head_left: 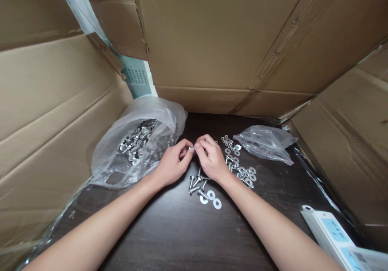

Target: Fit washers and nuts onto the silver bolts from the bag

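My left hand [175, 159] and my right hand [211, 157] meet above the middle of the dark table, thumbs and fingertips pinched together. Between them shows a bit of a small shiny metal fastener [191, 148]; fingers cover most of it, so I cannot tell its exact kind. Just below the hands lie several loose bolts [197, 180] and a few flat washers [217, 203]. To the right of my right hand, more washers [252, 177], bolts [247, 183] and small nuts [226, 138] are spread about.
A clear plastic bag [103, 153] full of bolts and other fasteners [136, 141] lies left of my hands. Another crumpled clear bag [266, 141] is at the back right. A white power strip [330, 226] sits at front right. Cardboard walls [212, 36] enclose the table [169, 230].
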A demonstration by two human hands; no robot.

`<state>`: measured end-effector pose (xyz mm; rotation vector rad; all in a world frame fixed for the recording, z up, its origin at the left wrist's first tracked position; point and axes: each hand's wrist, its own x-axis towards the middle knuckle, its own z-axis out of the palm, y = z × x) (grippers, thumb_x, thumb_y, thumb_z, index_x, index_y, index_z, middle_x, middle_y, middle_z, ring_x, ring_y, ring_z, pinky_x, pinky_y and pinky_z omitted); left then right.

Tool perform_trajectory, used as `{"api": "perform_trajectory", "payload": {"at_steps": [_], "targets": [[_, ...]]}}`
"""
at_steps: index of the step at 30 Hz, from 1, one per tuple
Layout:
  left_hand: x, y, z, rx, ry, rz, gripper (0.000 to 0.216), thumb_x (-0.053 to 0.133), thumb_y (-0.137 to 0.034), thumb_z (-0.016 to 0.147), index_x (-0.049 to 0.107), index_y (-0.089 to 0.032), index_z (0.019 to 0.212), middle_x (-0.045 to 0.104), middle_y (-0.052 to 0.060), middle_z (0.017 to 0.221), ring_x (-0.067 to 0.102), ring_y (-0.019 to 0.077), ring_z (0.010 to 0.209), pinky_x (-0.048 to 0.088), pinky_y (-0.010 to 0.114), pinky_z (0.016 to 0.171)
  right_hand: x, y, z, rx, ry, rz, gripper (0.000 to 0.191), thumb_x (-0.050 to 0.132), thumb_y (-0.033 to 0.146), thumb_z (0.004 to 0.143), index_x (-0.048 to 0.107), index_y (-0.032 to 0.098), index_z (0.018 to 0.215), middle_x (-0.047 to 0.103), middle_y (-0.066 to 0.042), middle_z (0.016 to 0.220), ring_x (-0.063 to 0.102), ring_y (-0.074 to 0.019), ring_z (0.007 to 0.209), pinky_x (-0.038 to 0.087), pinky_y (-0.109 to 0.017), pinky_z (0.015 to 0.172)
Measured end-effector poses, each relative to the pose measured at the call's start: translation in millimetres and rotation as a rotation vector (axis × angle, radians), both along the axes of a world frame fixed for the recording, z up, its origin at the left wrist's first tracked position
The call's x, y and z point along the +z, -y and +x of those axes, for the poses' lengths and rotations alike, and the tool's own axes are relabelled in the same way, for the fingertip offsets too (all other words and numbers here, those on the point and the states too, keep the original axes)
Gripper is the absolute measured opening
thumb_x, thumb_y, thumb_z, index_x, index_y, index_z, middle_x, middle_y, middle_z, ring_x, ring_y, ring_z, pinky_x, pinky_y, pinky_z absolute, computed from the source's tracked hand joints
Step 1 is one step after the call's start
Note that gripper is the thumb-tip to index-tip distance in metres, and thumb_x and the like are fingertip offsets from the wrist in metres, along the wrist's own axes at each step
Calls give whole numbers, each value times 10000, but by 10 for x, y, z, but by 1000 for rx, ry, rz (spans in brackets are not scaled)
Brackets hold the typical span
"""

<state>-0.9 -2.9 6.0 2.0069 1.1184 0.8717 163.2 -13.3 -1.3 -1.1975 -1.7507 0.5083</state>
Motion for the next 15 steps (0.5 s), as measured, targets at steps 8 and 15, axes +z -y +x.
{"api": "perform_trajectory", "payload": {"at_steps": [8,15], "targets": [[-1,6,-3,4,-2,2,183,479,-326,977,597,-187,964,398,-69,610,409,132,581,336,255,606,14,8,21,17,-6,-13,167,480,201,940,508,218,777,560,-54,907,574,-207,873,463,-356,802],[29,3,-4,1,-9,-8,203,474,-338,976,604,-182,958,383,-68,605,393,131,572,327,254,591,-13,-8,-3,14,13,-22,292,438,264,1000,517,213,723,567,-51,890,586,-187,826,465,-342,778]]}}
